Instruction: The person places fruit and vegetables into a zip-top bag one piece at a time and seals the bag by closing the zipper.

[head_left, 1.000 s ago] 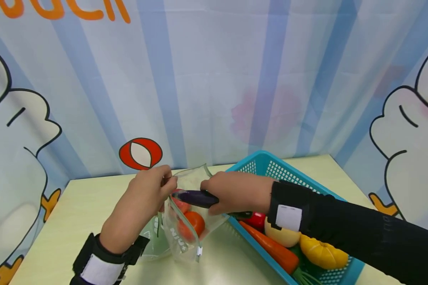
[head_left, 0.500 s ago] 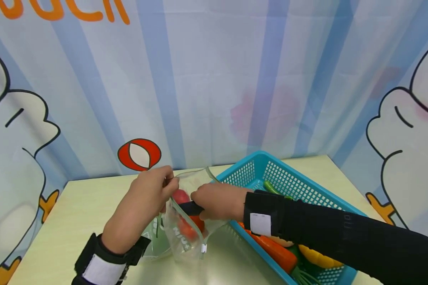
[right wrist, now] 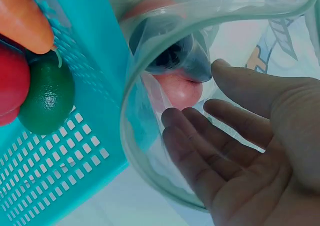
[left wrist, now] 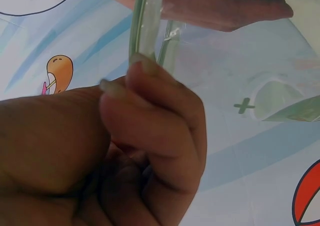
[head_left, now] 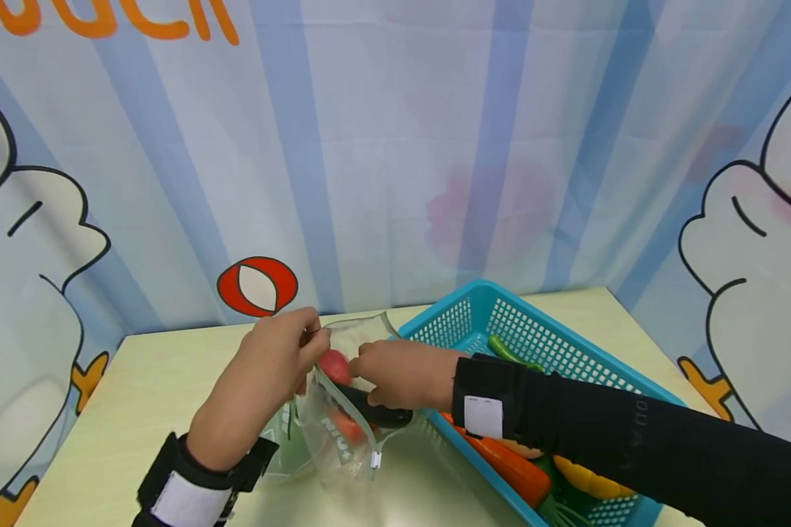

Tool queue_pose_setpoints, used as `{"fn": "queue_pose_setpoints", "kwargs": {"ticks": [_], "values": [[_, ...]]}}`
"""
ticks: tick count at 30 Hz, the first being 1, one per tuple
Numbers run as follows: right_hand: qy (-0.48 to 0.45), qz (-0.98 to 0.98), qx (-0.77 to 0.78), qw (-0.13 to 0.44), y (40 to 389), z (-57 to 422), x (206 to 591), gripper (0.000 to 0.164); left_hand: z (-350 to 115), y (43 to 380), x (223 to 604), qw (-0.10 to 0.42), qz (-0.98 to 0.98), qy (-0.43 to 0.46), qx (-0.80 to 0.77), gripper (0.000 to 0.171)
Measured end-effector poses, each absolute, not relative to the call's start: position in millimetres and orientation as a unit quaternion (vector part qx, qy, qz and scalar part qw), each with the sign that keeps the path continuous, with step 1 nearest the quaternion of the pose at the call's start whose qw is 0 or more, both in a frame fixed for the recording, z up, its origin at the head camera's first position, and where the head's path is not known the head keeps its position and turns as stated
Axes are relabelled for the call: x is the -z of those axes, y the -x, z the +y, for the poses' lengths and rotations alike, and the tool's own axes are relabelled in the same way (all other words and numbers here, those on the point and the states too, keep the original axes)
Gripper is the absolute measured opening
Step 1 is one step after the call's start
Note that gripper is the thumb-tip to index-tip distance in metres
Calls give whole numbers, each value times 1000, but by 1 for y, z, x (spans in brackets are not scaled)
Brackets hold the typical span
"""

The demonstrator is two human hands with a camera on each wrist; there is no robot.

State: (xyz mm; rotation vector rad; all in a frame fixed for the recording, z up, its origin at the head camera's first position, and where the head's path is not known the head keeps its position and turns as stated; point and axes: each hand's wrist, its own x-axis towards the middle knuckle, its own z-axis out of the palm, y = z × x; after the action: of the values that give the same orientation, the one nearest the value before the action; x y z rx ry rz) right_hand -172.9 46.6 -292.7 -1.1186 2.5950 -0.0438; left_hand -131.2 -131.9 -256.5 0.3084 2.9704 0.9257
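Note:
A clear zip bag [head_left: 329,443] stands with its mouth spread. My left hand [head_left: 270,377] pinches its rim between thumb and fingers, also seen in the left wrist view at the zip strip [left wrist: 142,23]. Inside the bag a dark eggplant [head_left: 377,410] lies slantwise among red tomatoes [head_left: 334,364]. My right hand [head_left: 405,375] is at the bag's mouth with its fingers spread and nothing in them. In the right wrist view the eggplant [right wrist: 172,53] lies beyond the fingertips, apart from them, against a pinkish-red tomato [right wrist: 179,90].
Right of the bag stands a blue plastic basket [head_left: 481,289], holding a carrot [head_left: 510,468], a yellow pumpkin [head_left: 593,479], a green chili pepper [head_left: 504,349] and a dark green round vegetable [right wrist: 47,93]. Behind the left hand is another clear bag [head_left: 286,446] with something green in it.
My right hand has carried the eggplant left into the bag's mouth and let go of it. The eggplant has dropped in among the tomatoes. My left hand stays on the rim.

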Motion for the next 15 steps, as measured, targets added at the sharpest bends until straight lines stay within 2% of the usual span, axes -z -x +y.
{"fn": "queue_pose_setpoints", "kwargs": {"ticks": [4,7,8,12,15], "values": [[405,899,52,158,172,56,287,33,-133,131,256,9,950,-95,-297,20],[412,894,100,146,176,71,278,15,-134,131,256,8,952,-93,-292,20],[407,895,115,140,177,78,274,15,-134,131,256,9,952,-92,-291,20],[352,913,152,137,185,104,268,50,-137,131,253,7,954,-90,-284,20],[298,929,132,175,189,116,276,58,-139,130,253,12,954,-85,-288,19]]}}
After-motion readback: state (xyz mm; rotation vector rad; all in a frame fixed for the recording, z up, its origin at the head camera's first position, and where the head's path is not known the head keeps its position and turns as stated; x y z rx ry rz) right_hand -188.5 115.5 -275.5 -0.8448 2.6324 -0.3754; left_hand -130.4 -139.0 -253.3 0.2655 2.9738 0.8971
